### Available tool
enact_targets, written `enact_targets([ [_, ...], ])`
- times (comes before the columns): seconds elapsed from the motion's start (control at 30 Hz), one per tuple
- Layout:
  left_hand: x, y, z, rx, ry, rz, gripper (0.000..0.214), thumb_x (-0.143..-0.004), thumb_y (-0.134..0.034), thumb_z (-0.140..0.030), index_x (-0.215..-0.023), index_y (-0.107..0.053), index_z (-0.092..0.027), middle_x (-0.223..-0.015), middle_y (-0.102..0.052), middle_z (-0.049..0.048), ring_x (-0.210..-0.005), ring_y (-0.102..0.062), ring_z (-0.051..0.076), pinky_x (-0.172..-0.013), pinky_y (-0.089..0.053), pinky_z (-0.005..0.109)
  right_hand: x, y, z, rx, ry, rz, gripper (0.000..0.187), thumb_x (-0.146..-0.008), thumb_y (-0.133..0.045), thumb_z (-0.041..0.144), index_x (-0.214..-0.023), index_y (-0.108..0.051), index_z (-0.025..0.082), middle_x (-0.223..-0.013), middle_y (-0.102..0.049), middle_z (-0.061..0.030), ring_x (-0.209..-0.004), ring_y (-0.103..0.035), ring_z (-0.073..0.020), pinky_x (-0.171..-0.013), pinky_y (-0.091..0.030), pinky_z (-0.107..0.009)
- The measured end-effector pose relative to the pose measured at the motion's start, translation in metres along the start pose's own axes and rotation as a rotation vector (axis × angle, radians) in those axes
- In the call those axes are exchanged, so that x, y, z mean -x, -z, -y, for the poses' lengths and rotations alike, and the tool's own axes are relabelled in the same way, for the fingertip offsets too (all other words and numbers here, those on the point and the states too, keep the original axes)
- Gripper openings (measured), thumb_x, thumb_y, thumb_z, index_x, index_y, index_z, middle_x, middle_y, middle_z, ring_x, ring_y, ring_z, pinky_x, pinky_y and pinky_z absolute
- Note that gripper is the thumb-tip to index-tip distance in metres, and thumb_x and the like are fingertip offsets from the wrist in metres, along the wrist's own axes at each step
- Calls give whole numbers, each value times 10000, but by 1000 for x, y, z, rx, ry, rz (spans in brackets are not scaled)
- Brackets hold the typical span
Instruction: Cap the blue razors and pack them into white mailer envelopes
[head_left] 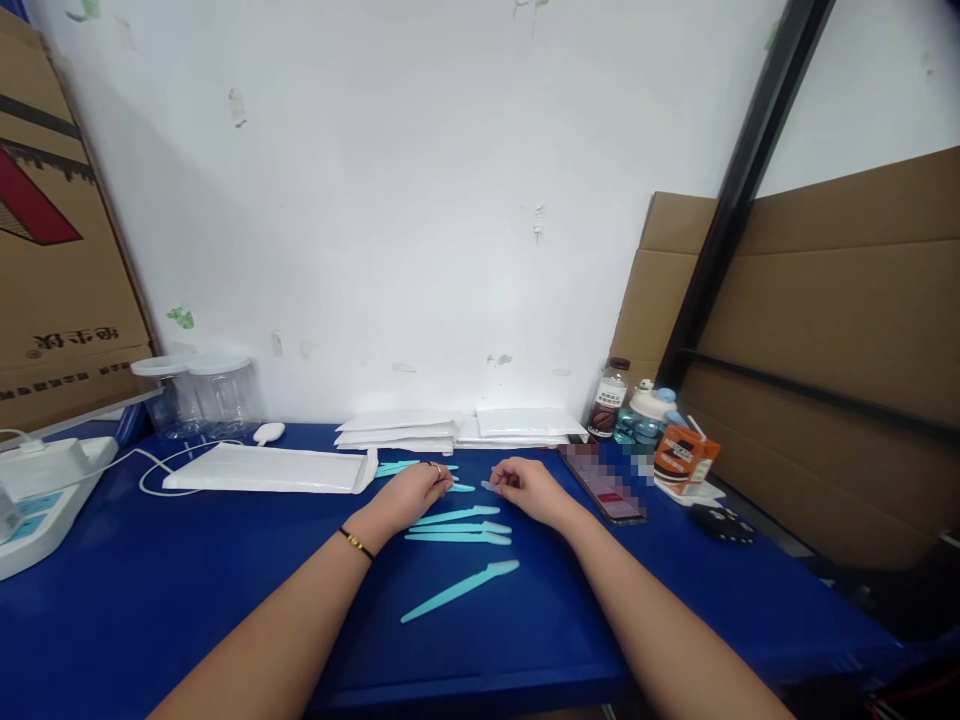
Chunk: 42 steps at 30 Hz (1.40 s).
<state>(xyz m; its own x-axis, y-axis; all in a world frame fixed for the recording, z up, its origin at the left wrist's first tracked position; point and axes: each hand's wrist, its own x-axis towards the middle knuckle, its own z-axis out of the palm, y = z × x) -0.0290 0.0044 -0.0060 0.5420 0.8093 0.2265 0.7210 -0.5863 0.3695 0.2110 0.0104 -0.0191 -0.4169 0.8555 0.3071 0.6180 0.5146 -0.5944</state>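
My left hand (417,490) rests on the blue table (187,600), fingers closed round a teal plastic stick (462,487) whose tip pokes out to the right. My right hand (525,485) pinches a small clear cap (490,486) just beside that tip. Three teal sticks (459,527) lie side by side in front of my hands. A single teal stick (459,590) lies nearer me, slanted. More teal sticks (394,467) show behind my left hand.
White padded envelopes (270,468) lie left, with more stacked (397,430) by the wall. Clear jars (199,395), a white device (45,480) with cable stand at left. A phone (604,480), bottles (609,398), an orange carton (682,458) sit right. Cardboard boxes flank both sides.
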Motion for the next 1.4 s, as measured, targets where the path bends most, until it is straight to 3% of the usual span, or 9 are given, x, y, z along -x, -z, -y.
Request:
enact_targets([
  [0.13,-3,-6,-8,-43,-81,22,262,-881,-347,-269,-820,-586,-180,-852,-615,61,-813,-543,179,-717,-383,256,0,-2,2,15,-26,49,84,-741,-577,173,-790,-646,178,-705,-616,-4,-612,-525,-107,-567,-397,-195],
  [0.4,-4,-13,-11,1,-96,21,200,-851,-391,-219,-806,-584,-191,-844,-621,36,-786,-550,161,-702,-380,245,-1,-6,7,-10,-14,99,119,-734,-578,188,-802,-676,185,-689,-614,4,-603,-514,-103,-562,-382,-194],
  [0.63,-4,-16,-10,50,-6,-6,149,-831,-437,-256,-960,-498,-213,-682,-551,-21,-628,-513,138,-557,-325,219,-3,-6,6,-99,-54,118,124,-714,-597,230,-780,-681,166,-646,-613,5,-584,-516,-106,-553,-392,-197],
  [0.83,-3,-14,-10,14,-29,3,133,-836,-420,-237,-955,-477,-219,-668,-531,-24,-622,-508,139,-551,-308,219,-2,-2,-7,-117,-49,160,137,-735,-591,252,-785,-681,162,-661,-624,-5,-588,-529,-111,-554,-399,-199],
  [1.4,-3,-14,-19,44,-53,20,148,-822,-469,-282,-956,-490,-223,-664,-534,-32,-613,-503,128,-550,-322,217,-1,-6,2,-191,-74,230,155,-713,-594,249,-802,-689,164,-645,-624,-1,-560,-520,-109,-525,-376,-199],
])
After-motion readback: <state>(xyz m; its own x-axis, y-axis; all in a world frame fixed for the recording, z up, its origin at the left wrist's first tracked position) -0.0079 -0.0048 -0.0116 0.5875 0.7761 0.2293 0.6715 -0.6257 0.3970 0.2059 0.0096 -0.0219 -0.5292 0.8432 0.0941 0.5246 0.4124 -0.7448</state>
